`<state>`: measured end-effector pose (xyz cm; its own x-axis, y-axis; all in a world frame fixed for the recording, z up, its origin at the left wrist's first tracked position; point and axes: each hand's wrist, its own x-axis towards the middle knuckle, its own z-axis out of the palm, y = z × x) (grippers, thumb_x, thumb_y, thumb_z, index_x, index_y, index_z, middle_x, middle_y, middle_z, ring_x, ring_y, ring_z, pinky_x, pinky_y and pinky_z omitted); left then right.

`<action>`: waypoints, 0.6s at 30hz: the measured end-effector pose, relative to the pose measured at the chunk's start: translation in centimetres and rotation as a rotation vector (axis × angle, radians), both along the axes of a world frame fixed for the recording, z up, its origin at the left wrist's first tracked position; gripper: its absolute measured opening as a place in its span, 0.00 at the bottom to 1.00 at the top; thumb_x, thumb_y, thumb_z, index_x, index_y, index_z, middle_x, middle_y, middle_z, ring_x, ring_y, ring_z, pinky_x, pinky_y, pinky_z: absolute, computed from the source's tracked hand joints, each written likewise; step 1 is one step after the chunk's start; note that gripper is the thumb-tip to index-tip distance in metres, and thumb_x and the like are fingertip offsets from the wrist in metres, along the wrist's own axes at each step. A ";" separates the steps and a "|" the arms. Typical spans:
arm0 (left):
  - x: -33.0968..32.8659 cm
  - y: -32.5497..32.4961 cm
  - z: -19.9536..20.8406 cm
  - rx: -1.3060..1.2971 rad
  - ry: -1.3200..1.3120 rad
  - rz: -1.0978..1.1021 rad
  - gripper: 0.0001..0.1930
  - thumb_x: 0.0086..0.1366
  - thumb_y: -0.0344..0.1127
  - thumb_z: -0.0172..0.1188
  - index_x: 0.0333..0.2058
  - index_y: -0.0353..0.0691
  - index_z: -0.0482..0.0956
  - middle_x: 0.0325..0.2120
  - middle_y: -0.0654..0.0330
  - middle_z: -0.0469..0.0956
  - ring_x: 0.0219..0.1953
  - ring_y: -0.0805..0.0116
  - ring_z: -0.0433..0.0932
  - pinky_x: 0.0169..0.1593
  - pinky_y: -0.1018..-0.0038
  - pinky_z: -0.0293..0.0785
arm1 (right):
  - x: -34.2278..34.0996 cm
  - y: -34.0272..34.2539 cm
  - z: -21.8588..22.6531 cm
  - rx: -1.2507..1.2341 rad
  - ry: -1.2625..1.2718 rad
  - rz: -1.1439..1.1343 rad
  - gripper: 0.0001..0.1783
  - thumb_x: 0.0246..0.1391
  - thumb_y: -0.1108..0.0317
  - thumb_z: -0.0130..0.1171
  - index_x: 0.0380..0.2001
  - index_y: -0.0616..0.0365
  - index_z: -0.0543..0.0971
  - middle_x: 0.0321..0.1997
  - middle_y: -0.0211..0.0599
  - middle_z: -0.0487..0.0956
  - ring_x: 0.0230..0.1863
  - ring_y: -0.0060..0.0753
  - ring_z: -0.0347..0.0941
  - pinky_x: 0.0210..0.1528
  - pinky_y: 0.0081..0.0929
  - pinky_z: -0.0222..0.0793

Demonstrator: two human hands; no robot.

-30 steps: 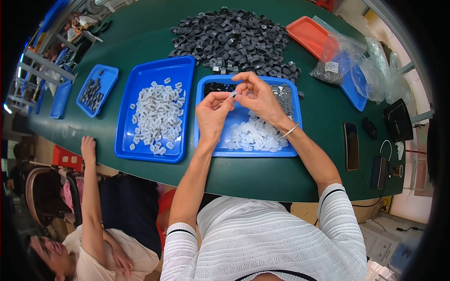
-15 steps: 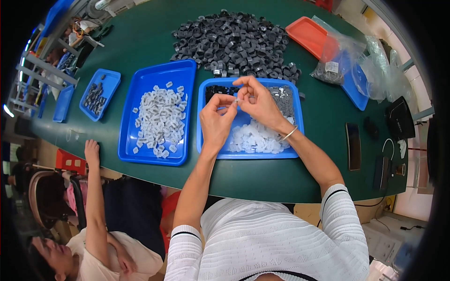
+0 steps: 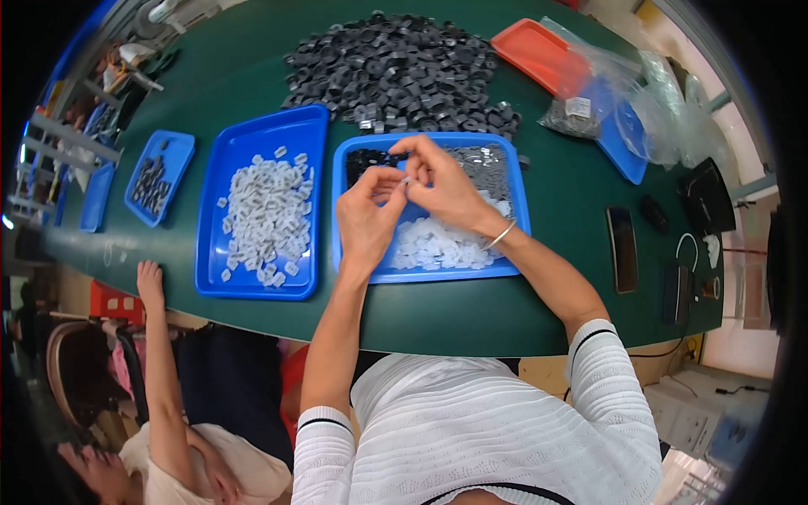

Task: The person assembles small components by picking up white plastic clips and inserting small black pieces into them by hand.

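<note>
Centrally, small pale piece (image 3: pixel 406 180), between fingertips (image 3: pixel 396 194)

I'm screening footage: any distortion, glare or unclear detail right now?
Head view: fisheye curves the green table; head view: a light glares at the left rim; head view: the piece between left hand and right hand is too small to make out.

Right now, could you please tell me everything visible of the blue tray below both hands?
The blue tray looks like plastic, rectangular with rounded corners and a raised rim. It lies flat on the green table, right of a darker blue tray. Black pieces lie at its far left, grey pieces at far right, whitish pieces nearer the person. The left hand and right hand hide parts of it; contact is unclear.
</note>
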<state>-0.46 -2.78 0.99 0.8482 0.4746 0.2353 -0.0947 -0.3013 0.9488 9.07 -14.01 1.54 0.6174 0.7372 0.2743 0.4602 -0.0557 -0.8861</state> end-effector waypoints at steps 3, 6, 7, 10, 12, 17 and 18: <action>-0.4 0.6 -0.2 -0.058 -0.005 0.033 0.07 0.56 0.26 0.61 0.35 0.33 0.79 0.27 0.59 0.81 0.30 0.75 0.79 0.37 0.79 0.76 | 0.2 0.4 0.0 0.121 0.275 0.080 0.24 0.46 0.81 0.52 0.49 0.60 0.69 0.28 0.23 0.67 0.27 0.08 0.59 0.26 0.09 0.55; -0.2 0.4 -0.2 -0.084 -0.018 0.042 0.07 0.56 0.26 0.62 0.34 0.33 0.79 0.27 0.59 0.81 0.29 0.75 0.79 0.36 0.79 0.76 | 0.1 0.3 0.0 0.088 0.256 0.042 0.23 0.46 0.81 0.53 0.49 0.60 0.69 0.28 0.23 0.67 0.26 0.08 0.59 0.26 0.09 0.55; -0.1 0.2 -0.1 -0.067 -0.028 0.031 0.06 0.56 0.26 0.62 0.34 0.33 0.79 0.27 0.59 0.81 0.29 0.75 0.79 0.36 0.80 0.76 | 0.2 0.2 -0.1 0.088 0.257 0.044 0.23 0.46 0.81 0.53 0.49 0.60 0.69 0.28 0.23 0.67 0.26 0.08 0.59 0.26 0.09 0.55; -0.1 0.0 -0.5 -0.066 -0.006 0.020 0.05 0.56 0.26 0.62 0.33 0.33 0.79 0.27 0.60 0.81 0.29 0.77 0.78 0.35 0.81 0.76 | 0.5 0.1 -0.5 0.056 0.202 0.050 0.23 0.46 0.80 0.53 0.48 0.59 0.70 0.28 0.22 0.67 0.26 0.09 0.59 0.26 0.10 0.56; -0.2 0.3 -0.7 -0.098 -0.001 0.009 0.06 0.57 0.25 0.62 0.34 0.33 0.79 0.27 0.60 0.81 0.30 0.77 0.78 0.36 0.81 0.75 | 0.4 0.3 -0.3 0.013 0.146 0.074 0.20 0.48 0.79 0.54 0.47 0.60 0.70 0.28 0.22 0.68 0.28 0.10 0.61 0.28 0.12 0.59; -0.1 1.6 -0.9 -0.417 -0.030 -0.061 0.08 0.59 0.24 0.61 0.38 0.30 0.77 0.31 0.60 0.79 0.33 0.76 0.78 0.38 0.83 0.74 | 1.8 -0.2 0.4 0.044 0.258 0.162 0.18 0.51 0.75 0.56 0.47 0.60 0.71 0.30 0.23 0.71 0.31 0.11 0.65 0.32 0.13 0.62; -0.1 1.5 -0.8 -0.417 -0.031 -0.059 0.08 0.59 0.24 0.61 0.38 0.30 0.77 0.31 0.60 0.79 0.33 0.76 0.78 0.38 0.83 0.74 | 1.9 -0.4 0.7 0.000 0.304 0.144 0.17 0.52 0.73 0.57 0.47 0.60 0.71 0.31 0.24 0.72 0.32 0.11 0.66 0.33 0.13 0.63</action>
<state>-0.55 -1.23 0.18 0.8724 0.4852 0.0597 -0.1310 0.1144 0.9848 10.97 -14.45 2.21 0.5609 0.8226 0.0932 0.1775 -0.0095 -0.9841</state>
